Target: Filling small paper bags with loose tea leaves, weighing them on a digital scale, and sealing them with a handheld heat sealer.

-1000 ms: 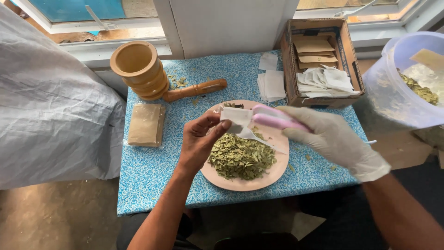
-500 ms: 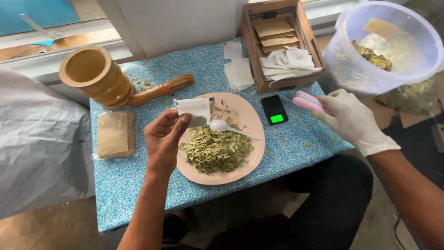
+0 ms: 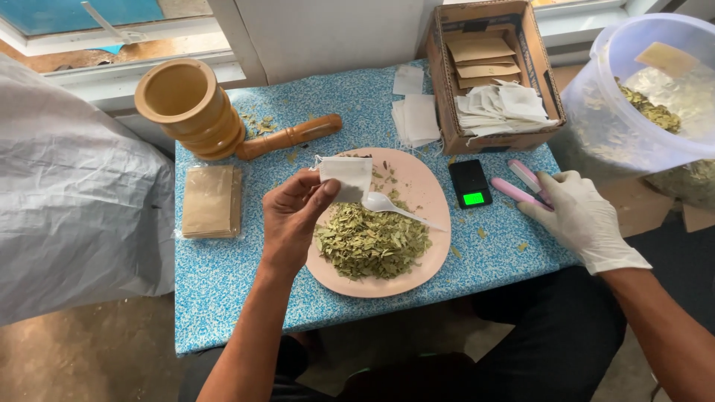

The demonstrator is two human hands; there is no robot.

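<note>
Leaves, dried and green (image 3: 371, 242), lie heaped on a round pink plate (image 3: 436, 246) in the middle of a table covered in blue speckled cloth (image 3: 216, 275). A white plastic spoon (image 3: 387, 205) rests bowl-up on the heap, its handle slanting toward the plate's right rim, within easy reach for scooping.

The bare left hand (image 3: 292, 219) holds a small white paper sachet (image 3: 344, 176) above the plate's upper left edge, the grip pinching the sachet's lower edge between thumb and fingers, so anything spilled would land back on the plate. The right hand, in a white glove (image 3: 585, 216), lies at the table's right edge with its grip pressed together on a pink-handled tool (image 3: 525, 186); what kind of tool cannot be told.

A small black scale with a lit green display (image 3: 470, 183) sits just beside the plate, between it and the gloved hand. Behind it an open cardboard box (image 3: 445, 74) holds brown and white sachets, near loose white ones. A wooden mortar (image 3: 186, 108) and pestle (image 3: 290, 136) stand at the far left, with brown packets (image 3: 210, 201) below them. A clear tub of leaves (image 3: 648, 97) is at right.
</note>
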